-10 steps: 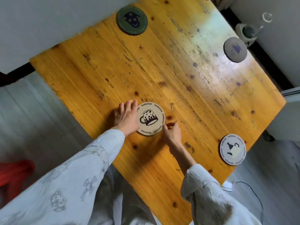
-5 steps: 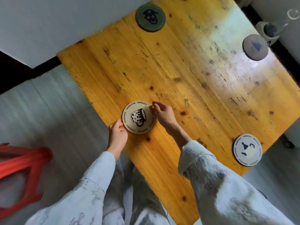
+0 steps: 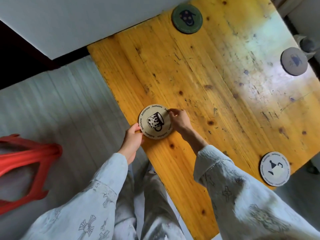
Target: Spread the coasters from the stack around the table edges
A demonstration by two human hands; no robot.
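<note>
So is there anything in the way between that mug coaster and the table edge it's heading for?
Nothing visible. The mug coaster already lies by the near-left edge of the table, held by the left hand and right hand.

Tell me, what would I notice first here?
Two hands, left and right, pinch a mug coaster at the yellow table's near edge. Three more coasters sit at other edges: green, grey, white. A red stool stands left.
</note>
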